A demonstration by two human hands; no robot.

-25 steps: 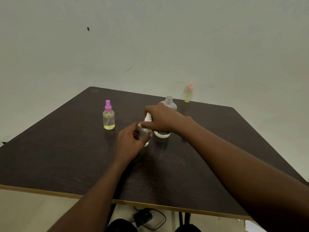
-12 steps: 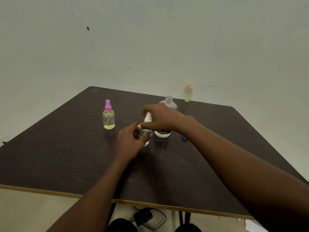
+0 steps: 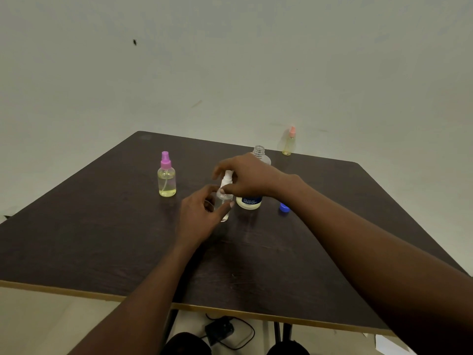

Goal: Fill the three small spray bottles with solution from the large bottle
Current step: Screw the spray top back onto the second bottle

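A small clear spray bottle with a white spray top stands at the table's middle. My left hand grips its body from the left. My right hand pinches the white top from the right. Right behind them stands the large clear bottle, uncapped, blue-labelled, mostly hidden by my right hand. Its blue cap lies on the table to the right. A pink-topped spray bottle with yellow liquid stands to the left. An orange-topped spray bottle with yellow liquid stands at the far edge.
The dark brown table has a light wooden edge along its near side. A pale wall rises behind it. Under the table lie a black adapter and its cable on the floor.
My right hand has slid a little to the right on the white top, uncovering the blue cap. My left hand and the small bottle stay in place.
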